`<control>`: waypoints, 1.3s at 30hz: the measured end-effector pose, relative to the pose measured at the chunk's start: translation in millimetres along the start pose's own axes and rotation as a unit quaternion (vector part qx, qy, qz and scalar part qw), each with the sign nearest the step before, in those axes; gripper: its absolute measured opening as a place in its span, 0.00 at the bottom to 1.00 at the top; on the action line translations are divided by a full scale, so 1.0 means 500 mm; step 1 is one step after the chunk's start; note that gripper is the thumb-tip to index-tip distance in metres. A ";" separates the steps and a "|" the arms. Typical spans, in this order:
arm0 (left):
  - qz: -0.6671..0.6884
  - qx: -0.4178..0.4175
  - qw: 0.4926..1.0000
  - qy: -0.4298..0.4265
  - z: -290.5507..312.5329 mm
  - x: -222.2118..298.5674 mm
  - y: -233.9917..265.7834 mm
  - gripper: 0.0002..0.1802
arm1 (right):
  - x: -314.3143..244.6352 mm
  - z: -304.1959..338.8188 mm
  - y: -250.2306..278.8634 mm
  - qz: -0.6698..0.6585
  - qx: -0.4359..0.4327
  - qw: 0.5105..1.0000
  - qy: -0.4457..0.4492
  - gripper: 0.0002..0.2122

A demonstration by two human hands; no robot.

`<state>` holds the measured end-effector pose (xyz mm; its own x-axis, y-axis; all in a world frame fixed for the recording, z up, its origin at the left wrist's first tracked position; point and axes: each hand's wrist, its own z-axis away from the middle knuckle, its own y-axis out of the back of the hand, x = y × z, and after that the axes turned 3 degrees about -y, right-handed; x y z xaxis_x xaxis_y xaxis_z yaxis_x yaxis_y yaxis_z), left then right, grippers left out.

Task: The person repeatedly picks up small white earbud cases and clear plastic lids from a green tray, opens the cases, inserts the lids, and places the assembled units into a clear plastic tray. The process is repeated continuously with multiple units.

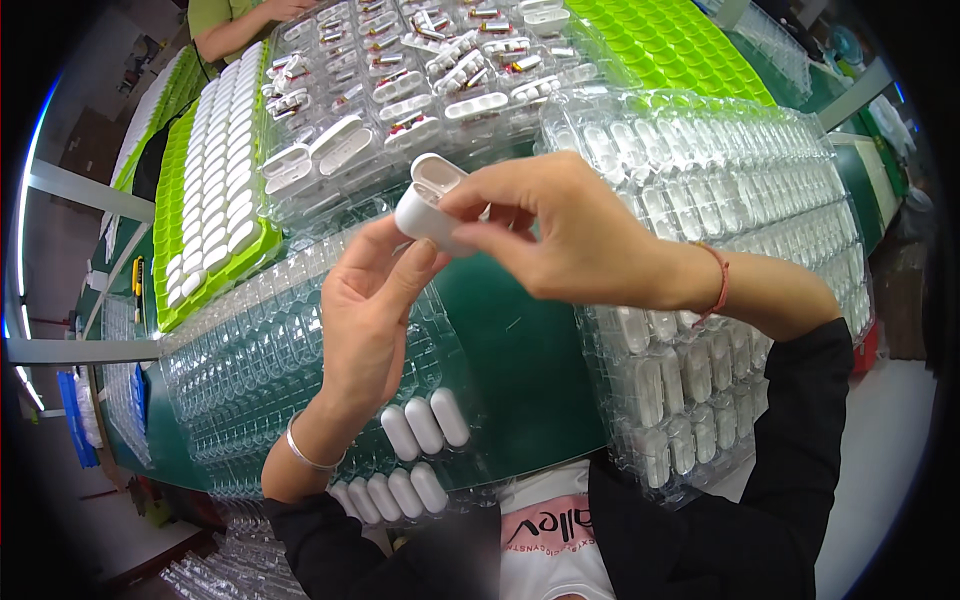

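Between my two hands, above the table, is a small white flip-top case point(418, 217) with rounded ends, tilted, its lid point(436, 171) standing up. My left hand point(375, 290) grips the case from below and the left, thumb against its lower side. From the right, my right hand point(560, 225) closes on it, index finger at the opening and thumb on the outer wall. My fingers hide most of the inside of the case. Below my left hand, several closed white cases point(425, 425) lie in a clear plastic tray point(290, 350).
Ahead, clear trays point(380, 150) hold open white shells and small parts. Green trays stand at the left point(175, 250) with white pieces and at the back right point(680, 45). Stacked clear trays point(720, 190) fill the right. Another person's arm point(235, 35) shows at the far left.
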<state>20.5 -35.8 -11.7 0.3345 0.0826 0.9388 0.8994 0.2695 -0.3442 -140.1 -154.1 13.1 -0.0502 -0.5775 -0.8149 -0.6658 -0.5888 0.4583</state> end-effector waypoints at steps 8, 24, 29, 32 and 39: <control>-0.163 -0.046 0.983 -0.068 0.084 0.035 0.048 0.12 | 0.249 -0.190 0.277 0.380 0.088 0.920 0.039 0.08; -0.726 0.107 0.677 -0.055 0.368 -0.004 0.082 0.15 | 0.178 -0.148 0.233 0.479 0.071 0.875 -0.017 0.10; -0.759 0.161 0.630 -0.041 0.349 -0.071 0.070 0.17 | 0.097 -0.068 0.232 0.468 0.039 0.881 -0.055 0.09; -0.742 0.177 0.642 -0.079 0.318 -0.080 0.057 0.22 | 0.109 -0.002 0.336 0.373 0.093 0.922 -0.050 0.08; -0.602 0.247 0.731 -0.204 0.287 -0.054 0.013 0.23 | 0.164 0.336 0.752 0.507 0.158 0.782 -0.327 0.08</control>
<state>-23.2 101.5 -37.2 -0.8189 -0.2476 0.5177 0.2282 0.6872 0.6897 -519.5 -327.9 58.8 -0.9724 -0.1830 -0.1444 -0.1826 0.2124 0.9600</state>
